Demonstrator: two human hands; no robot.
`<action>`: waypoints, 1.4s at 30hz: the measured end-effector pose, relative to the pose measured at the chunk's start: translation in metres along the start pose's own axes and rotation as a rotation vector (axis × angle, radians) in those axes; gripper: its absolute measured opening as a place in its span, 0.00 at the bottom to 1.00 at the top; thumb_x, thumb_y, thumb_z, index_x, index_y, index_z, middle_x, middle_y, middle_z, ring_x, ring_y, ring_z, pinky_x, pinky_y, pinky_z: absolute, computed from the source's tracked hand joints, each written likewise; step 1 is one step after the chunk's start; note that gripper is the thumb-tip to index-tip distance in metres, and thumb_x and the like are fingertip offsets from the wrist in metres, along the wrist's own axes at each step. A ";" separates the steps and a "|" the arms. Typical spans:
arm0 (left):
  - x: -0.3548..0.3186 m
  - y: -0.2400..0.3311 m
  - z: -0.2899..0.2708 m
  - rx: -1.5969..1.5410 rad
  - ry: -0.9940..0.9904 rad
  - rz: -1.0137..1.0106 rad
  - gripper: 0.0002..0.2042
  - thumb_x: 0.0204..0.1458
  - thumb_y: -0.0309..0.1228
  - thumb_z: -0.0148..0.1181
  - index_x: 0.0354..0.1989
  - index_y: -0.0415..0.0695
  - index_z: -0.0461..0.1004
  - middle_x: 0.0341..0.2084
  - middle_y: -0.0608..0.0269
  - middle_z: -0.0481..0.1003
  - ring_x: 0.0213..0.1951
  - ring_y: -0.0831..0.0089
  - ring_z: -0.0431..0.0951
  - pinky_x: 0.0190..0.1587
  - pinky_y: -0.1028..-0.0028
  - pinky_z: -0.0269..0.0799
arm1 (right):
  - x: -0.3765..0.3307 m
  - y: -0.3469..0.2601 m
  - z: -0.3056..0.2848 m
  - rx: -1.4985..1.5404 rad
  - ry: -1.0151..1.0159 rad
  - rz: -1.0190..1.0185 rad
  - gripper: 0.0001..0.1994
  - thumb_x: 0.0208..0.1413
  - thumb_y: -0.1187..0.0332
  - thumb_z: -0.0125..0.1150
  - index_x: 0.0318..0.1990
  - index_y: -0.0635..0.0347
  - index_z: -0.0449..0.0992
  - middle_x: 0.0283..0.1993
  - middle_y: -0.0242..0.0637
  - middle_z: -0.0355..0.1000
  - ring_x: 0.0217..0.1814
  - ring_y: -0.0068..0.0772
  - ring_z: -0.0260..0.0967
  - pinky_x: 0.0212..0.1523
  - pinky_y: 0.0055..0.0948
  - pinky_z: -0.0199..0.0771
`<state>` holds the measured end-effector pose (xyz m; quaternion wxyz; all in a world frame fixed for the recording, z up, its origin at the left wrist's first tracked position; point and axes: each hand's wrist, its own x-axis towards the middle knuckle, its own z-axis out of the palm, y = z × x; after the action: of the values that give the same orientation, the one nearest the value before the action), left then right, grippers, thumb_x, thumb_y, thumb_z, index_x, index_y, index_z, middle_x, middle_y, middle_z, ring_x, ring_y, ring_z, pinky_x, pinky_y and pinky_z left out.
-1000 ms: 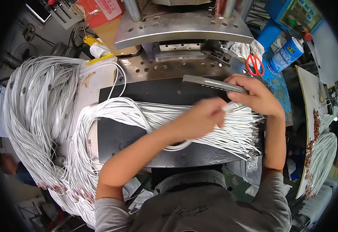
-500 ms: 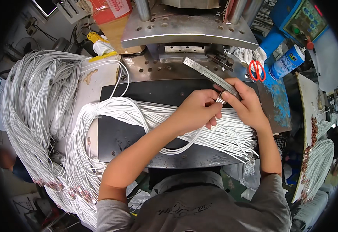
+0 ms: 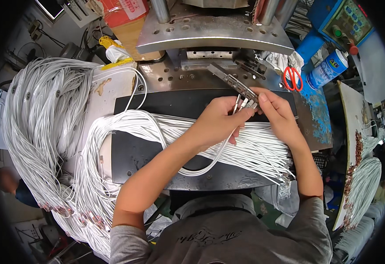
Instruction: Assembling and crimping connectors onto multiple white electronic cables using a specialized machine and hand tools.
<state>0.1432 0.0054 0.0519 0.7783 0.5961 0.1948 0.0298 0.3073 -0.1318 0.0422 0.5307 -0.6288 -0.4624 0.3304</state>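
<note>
Several white cables (image 3: 222,152) with small plug ends are pinched between the fingers of my left hand (image 3: 221,121). My right hand (image 3: 278,112) is closed on the near end of a slotted metal mould bar (image 3: 233,82), which slants up to the left. The cable ends lie right against the bar's near end, where my fingers partly hide them; whether they sit in its slots I cannot tell. Below both hands, a thick bundle of white cables (image 3: 254,149) runs across the black work plate (image 3: 135,156), its connector ends toward the right.
Beyond my hands stands a press with a heavy steel plate (image 3: 214,37). Red-handled scissors (image 3: 293,79), a blue spray can (image 3: 327,70) and a control box (image 3: 348,26) are to the right. A large cable heap (image 3: 47,110) hangs at left; a person (image 3: 10,180) is beyond it.
The metal bar has turned in my right hand, so its slotted side now shows. My left hand has shifted slightly up and left, and the cable ends have come up beside the bar.
</note>
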 end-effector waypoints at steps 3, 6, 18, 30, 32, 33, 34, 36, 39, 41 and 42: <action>0.001 -0.006 0.004 0.057 0.055 0.087 0.09 0.67 0.32 0.61 0.41 0.38 0.76 0.23 0.70 0.71 0.20 0.82 0.71 0.20 0.78 0.69 | 0.001 -0.002 0.003 0.060 -0.020 0.005 0.21 0.77 0.59 0.49 0.63 0.68 0.74 0.45 0.31 0.77 0.48 0.20 0.70 0.51 0.23 0.71; -0.001 -0.006 0.007 0.138 0.110 0.119 0.08 0.66 0.31 0.62 0.41 0.38 0.76 0.23 0.71 0.72 0.21 0.83 0.71 0.20 0.78 0.69 | 0.003 0.000 0.006 0.003 0.033 -0.033 0.20 0.77 0.60 0.47 0.62 0.67 0.75 0.45 0.28 0.75 0.44 0.16 0.65 0.49 0.21 0.68; 0.001 -0.006 0.005 -0.083 0.139 0.177 0.09 0.66 0.33 0.63 0.40 0.39 0.76 0.25 0.70 0.76 0.23 0.84 0.73 0.23 0.80 0.69 | 0.004 0.001 -0.007 0.048 0.072 0.079 0.19 0.72 0.63 0.57 0.61 0.68 0.76 0.51 0.34 0.78 0.52 0.20 0.72 0.57 0.24 0.71; 0.003 -0.005 0.000 -0.150 0.075 0.100 0.09 0.66 0.34 0.62 0.43 0.41 0.79 0.27 0.69 0.78 0.25 0.84 0.74 0.27 0.81 0.67 | 0.003 -0.007 -0.004 0.000 0.059 -0.042 0.19 0.61 0.69 0.70 0.58 0.68 0.79 0.50 0.34 0.81 0.52 0.23 0.76 0.57 0.25 0.73; 0.002 -0.004 0.000 -0.185 0.083 0.087 0.08 0.66 0.34 0.63 0.43 0.41 0.79 0.27 0.69 0.78 0.25 0.84 0.74 0.27 0.81 0.67 | 0.004 -0.005 -0.005 0.020 0.073 -0.034 0.19 0.61 0.69 0.70 0.58 0.68 0.79 0.50 0.34 0.81 0.52 0.23 0.76 0.57 0.25 0.73; 0.002 -0.005 -0.001 -0.185 0.083 0.087 0.08 0.66 0.34 0.63 0.43 0.41 0.79 0.27 0.69 0.78 0.25 0.84 0.74 0.27 0.81 0.67 | 0.004 -0.002 -0.005 0.039 0.088 -0.025 0.19 0.61 0.69 0.70 0.58 0.68 0.79 0.50 0.34 0.81 0.51 0.23 0.76 0.56 0.24 0.74; 0.003 -0.007 -0.002 -0.155 0.100 0.118 0.08 0.66 0.34 0.63 0.43 0.41 0.79 0.26 0.69 0.78 0.25 0.84 0.74 0.27 0.81 0.67 | 0.005 -0.001 -0.006 0.057 0.103 -0.017 0.19 0.61 0.70 0.70 0.57 0.68 0.79 0.50 0.34 0.81 0.51 0.22 0.76 0.55 0.24 0.74; 0.004 -0.009 -0.005 -0.095 0.135 0.181 0.08 0.66 0.34 0.63 0.42 0.41 0.79 0.25 0.69 0.78 0.25 0.83 0.75 0.28 0.80 0.69 | 0.003 -0.001 -0.007 0.098 0.116 -0.002 0.19 0.61 0.70 0.70 0.57 0.68 0.80 0.50 0.34 0.81 0.50 0.22 0.76 0.55 0.24 0.74; 0.003 -0.005 -0.005 -0.110 0.152 0.140 0.08 0.65 0.34 0.63 0.42 0.41 0.79 0.25 0.69 0.78 0.25 0.82 0.75 0.28 0.80 0.70 | 0.002 -0.003 -0.006 0.180 0.140 0.028 0.19 0.60 0.71 0.71 0.57 0.68 0.80 0.49 0.34 0.81 0.50 0.20 0.75 0.55 0.23 0.74; 0.003 -0.005 -0.005 -0.118 0.161 0.118 0.08 0.65 0.33 0.64 0.41 0.41 0.79 0.25 0.69 0.78 0.25 0.82 0.75 0.28 0.79 0.70 | 0.003 -0.004 -0.005 0.170 0.136 0.019 0.18 0.60 0.71 0.71 0.56 0.68 0.80 0.48 0.34 0.81 0.49 0.19 0.75 0.54 0.23 0.74; 0.004 -0.007 -0.006 -0.126 0.149 0.124 0.08 0.65 0.34 0.64 0.41 0.40 0.79 0.25 0.69 0.78 0.25 0.82 0.75 0.28 0.80 0.70 | 0.003 -0.005 -0.005 0.165 0.133 0.014 0.18 0.60 0.71 0.71 0.55 0.68 0.81 0.48 0.34 0.82 0.48 0.19 0.75 0.54 0.23 0.74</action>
<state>0.1435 0.0103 0.0431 0.7942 0.5531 0.2128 0.1344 0.3119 -0.1309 0.0482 0.6082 -0.6066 -0.3929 0.3284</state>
